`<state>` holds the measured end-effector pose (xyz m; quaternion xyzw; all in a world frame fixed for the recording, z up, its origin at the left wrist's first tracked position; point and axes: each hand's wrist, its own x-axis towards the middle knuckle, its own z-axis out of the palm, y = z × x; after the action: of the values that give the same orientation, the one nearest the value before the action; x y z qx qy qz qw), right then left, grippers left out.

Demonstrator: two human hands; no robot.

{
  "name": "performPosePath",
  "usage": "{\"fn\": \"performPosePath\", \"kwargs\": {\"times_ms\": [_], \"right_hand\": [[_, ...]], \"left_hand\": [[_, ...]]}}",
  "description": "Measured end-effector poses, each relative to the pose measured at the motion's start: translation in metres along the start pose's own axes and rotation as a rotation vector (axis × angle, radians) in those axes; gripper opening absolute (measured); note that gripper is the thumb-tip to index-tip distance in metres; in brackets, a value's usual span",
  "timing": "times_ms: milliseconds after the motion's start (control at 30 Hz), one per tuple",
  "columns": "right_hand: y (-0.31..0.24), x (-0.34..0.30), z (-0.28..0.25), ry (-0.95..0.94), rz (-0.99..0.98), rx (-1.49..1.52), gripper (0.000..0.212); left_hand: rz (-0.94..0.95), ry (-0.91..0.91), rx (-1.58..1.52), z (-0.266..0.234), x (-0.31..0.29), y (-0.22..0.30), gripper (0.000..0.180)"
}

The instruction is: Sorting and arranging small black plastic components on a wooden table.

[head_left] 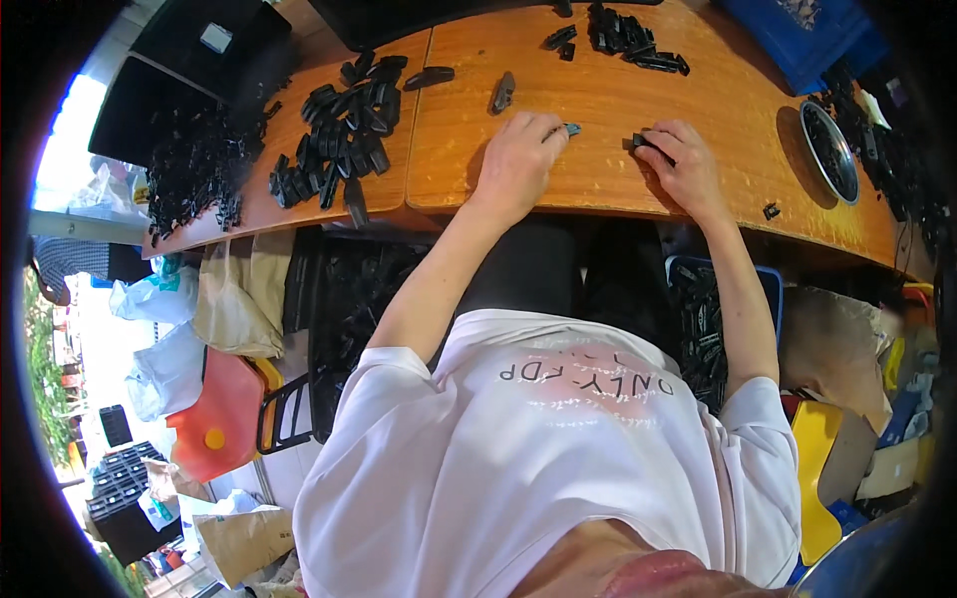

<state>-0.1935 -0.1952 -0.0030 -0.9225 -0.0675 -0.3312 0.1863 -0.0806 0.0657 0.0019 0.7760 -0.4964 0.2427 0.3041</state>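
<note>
Over the wooden table (588, 179) my left hand (518, 164) is closed, and a small blue-grey piece (572, 129) pokes out from its fingertips; its kind is too small to tell. To the right, my right hand (684, 164) pinches a small black plastic part (638, 142) between thumb and fingers. The two hands are apart. Just beyond the left hand lies a dark grey elongated part (502, 93). Left of it spreads a pile of black plastic parts (344, 130), with one longer black part (429, 78) at its edge.
More black pieces (633, 40) lie at the far side. A round metal bowl (843, 179) of dark bits stands at the right, near a blue bin (788, 60). Small black pieces (189, 169) heap at the left edge. A crate of black parts (703, 329) sits below the table edge.
</note>
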Motion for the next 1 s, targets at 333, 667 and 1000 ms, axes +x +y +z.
{"fn": "performPosePath", "kwargs": {"times_ms": [333,667,1000], "right_hand": [[-0.010,0.013,0.005,-0.071,0.189,0.244,0.015],[-0.029,0.039,0.017,-0.266,-0.171,0.265,0.014],[-0.048,0.059,0.051,-0.224,-0.224,0.305,0.013]], "left_hand": [[-0.267,-0.020,-0.300,-0.017,-0.005,0.009,0.038],[-0.502,-0.123,-0.572,-0.006,-0.003,0.004,0.040],[-0.538,-0.094,-0.636,-0.008,0.002,-0.004,0.036]]}}
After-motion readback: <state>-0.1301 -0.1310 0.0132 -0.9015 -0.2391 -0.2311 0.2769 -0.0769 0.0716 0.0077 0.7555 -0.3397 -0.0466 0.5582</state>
